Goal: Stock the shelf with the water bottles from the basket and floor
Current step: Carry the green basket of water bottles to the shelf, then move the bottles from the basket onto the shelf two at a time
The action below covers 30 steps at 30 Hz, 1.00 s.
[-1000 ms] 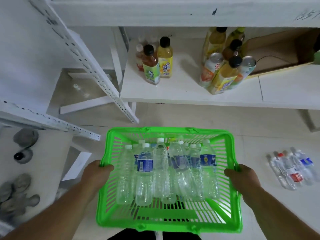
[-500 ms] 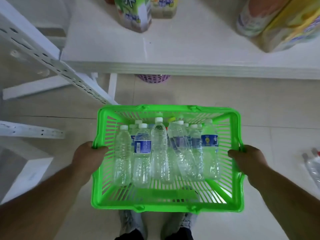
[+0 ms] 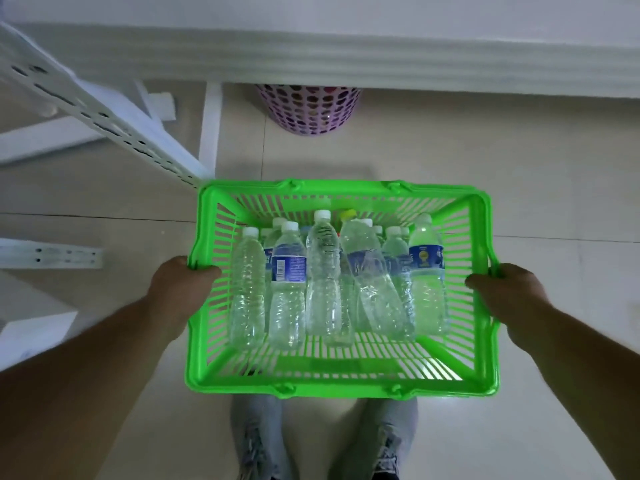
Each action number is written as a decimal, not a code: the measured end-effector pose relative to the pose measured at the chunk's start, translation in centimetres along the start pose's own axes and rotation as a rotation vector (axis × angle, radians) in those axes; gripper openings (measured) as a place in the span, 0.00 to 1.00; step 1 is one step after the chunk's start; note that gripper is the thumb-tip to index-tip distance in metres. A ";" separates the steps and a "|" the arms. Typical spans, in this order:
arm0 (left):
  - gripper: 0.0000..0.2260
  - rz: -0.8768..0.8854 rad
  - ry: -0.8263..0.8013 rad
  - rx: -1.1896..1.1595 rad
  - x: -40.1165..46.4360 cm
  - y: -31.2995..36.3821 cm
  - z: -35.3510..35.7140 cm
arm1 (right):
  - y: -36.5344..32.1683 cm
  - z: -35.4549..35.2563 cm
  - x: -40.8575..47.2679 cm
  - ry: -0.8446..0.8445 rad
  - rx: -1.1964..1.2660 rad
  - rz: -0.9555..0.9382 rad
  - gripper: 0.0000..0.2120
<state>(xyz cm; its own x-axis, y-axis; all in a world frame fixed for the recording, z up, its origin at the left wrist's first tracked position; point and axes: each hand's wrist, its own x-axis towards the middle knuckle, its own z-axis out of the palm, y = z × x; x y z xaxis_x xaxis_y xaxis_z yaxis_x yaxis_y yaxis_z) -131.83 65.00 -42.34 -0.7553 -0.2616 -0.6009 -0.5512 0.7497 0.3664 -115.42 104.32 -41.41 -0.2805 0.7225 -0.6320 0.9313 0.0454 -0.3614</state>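
A bright green slatted basket is held above the tiled floor, just in front of my feet. Several clear water bottles lie side by side inside it, caps pointing away from me; some carry blue labels. My left hand grips the basket's left rim, and my right hand grips the right rim. The white shelf runs across the top of the view, its front edge just beyond the basket.
A purple perforated bin stands on the floor under the shelf. A white perforated shelf upright slants across the upper left, with white brackets at the left edge. My grey shoes show below the basket.
The view has dropped and closed in on the shelf: the drinks on the shelf and the floor bottles at right have left the frame. Both hands keep their grip on the basket.
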 end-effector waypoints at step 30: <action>0.24 -0.050 -0.259 0.289 -2.7 0.5 11.3 | -10.8 21.1 -6.4 -0.234 -0.357 -0.159 0.30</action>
<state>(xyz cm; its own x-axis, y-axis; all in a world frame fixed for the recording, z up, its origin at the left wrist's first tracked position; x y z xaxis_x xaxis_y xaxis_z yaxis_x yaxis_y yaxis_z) -126.10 72.96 -48.52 -0.5951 -0.1679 -0.7859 -0.4348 0.8897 0.1392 -128.56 84.70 -47.92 -0.4330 0.5136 -0.7407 0.8828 0.4076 -0.2334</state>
